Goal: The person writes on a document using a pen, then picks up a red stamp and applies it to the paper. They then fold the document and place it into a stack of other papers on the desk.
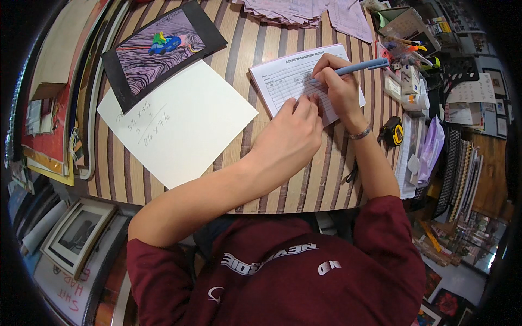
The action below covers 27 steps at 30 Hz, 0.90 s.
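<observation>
My right hand is closed around a grey-blue pen, its tip end hidden by my fingers over the page. Beneath both hands lies a white receipt pad printed with a form and a ruled table. My left hand rests on the pad's lower part, fingers loosely bent and pressing on the paper. To the left is a large cream sheet with handwritten pencil notes. Overlapping its upper edge is a black-bordered picture of swirling purple lines with a small blue car.
Pink papers lie at the far edge of the striped table. On the right stand a black-and-yellow tape measure, a white bottle and a cardboard box. Stacked frames and boards line the left side.
</observation>
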### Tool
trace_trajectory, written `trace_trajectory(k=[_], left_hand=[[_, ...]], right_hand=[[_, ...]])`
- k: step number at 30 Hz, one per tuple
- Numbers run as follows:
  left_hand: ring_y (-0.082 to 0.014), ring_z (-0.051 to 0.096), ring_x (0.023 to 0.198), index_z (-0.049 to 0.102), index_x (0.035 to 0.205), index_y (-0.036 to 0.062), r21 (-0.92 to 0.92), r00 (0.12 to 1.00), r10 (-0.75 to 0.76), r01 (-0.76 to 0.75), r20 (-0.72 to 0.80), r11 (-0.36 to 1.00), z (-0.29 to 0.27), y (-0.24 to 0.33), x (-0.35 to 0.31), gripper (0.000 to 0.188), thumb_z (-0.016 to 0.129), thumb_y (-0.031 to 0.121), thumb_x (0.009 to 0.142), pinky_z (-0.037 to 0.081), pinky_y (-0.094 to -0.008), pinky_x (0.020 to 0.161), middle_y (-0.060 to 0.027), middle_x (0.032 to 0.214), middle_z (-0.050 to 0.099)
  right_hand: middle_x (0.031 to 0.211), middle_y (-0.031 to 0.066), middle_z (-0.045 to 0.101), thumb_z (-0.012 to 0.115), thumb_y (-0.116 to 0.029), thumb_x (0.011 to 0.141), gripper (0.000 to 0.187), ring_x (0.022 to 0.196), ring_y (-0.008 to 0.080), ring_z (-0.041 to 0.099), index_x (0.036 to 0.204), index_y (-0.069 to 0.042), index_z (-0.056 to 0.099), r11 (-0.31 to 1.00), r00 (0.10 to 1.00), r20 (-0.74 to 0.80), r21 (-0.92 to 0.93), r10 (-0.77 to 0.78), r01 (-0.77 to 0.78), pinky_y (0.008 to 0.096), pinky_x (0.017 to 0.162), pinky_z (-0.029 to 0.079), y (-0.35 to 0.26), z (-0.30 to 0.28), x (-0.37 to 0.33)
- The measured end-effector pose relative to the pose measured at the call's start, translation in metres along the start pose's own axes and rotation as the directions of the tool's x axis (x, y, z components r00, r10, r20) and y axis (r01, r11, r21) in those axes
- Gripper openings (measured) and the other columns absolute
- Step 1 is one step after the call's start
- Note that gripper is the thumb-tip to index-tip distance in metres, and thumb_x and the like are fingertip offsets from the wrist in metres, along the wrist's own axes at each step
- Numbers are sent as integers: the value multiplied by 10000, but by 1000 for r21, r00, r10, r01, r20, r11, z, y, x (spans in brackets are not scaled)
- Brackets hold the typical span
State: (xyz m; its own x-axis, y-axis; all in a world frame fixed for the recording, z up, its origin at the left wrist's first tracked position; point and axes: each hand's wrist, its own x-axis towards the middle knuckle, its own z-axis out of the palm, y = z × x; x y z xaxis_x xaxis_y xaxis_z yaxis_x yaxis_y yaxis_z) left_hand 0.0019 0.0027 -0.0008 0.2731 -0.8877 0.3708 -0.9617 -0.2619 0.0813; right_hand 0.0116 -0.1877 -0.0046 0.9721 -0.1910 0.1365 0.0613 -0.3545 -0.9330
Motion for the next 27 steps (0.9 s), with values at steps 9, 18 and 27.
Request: trace_trajectory(k=[9,18,27], left_hand=[[-305,566,1085,617,968,-61,0,1000,-4,4,13,1000,-2,1,1,247,568,97,785,454,-375,959,-207,1068,621],[-324,561,1133,616,981,-70,-16,1000,-9,9,1,1000,0,1,1,254,563,96,797,445,-387,988,-230,1109,618],[-320,560,1129,616,999,-76,-23,1000,-14,15,9,1000,-2,2,1,271,561,96,797,445,-388,986,-230,1112,618]], right_hand=[[653,-6,514,503,-23,775,109,625,45,395,688,19,552,1000,999,33,30,-2,1,216,564,311,0,3,0],[653,-4,518,499,-20,771,117,618,46,392,678,23,554,1000,1000,31,19,-5,4,219,555,309,1,-1,-1],[631,-13,497,515,-24,768,112,605,45,379,674,26,551,1000,1000,6,8,2,-2,227,539,296,0,0,0]])
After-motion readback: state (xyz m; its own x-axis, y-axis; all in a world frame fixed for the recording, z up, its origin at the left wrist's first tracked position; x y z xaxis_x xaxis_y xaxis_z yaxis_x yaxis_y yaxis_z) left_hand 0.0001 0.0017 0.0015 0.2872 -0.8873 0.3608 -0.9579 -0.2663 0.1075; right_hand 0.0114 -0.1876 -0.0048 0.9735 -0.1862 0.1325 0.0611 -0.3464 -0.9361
